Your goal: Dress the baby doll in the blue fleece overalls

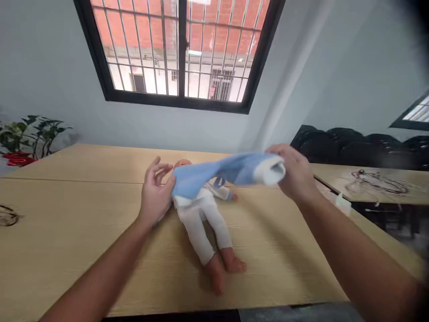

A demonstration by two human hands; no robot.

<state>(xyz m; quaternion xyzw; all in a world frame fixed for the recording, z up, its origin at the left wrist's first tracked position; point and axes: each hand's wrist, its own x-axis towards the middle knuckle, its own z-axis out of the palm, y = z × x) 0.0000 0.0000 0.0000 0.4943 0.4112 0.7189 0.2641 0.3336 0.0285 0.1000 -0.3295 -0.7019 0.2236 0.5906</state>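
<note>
While a doll (201, 212) lies face up on the pale wooden worktop (83, 214), a blue-and-white cloth (201, 174) is stretched in the air above its upper body, running roughly from 9 o'clock to 2 o'clock. With the doll as the centre of the dial, its head points to 11 and its bare feet (231, 261) to 5. It wears white leggings (196, 226), and a white sleeve (219, 191) with a blue cuff shows under the cloth, out toward 2.

The right hand (295, 172) is at 2 o'clock, its grip closed on the cloth's rolled end, where a white lining opens into a small hollow. The left hand (157, 190) is at 10, fingers partly curled and thumb at the cloth's other end; whether that grip is pinched on the fabric I cannot tell. The cloth is blurred.

Farther out, a dark cord (8, 217) lies at 9, a leafy plant (33, 134) stands at 10, and a barred window (181, 53) is set in the wall at 12. Black chairs (355, 145) stand at 2, and tangled cables (378, 182) lie on a second worktop (330, 174) toward 3.
</note>
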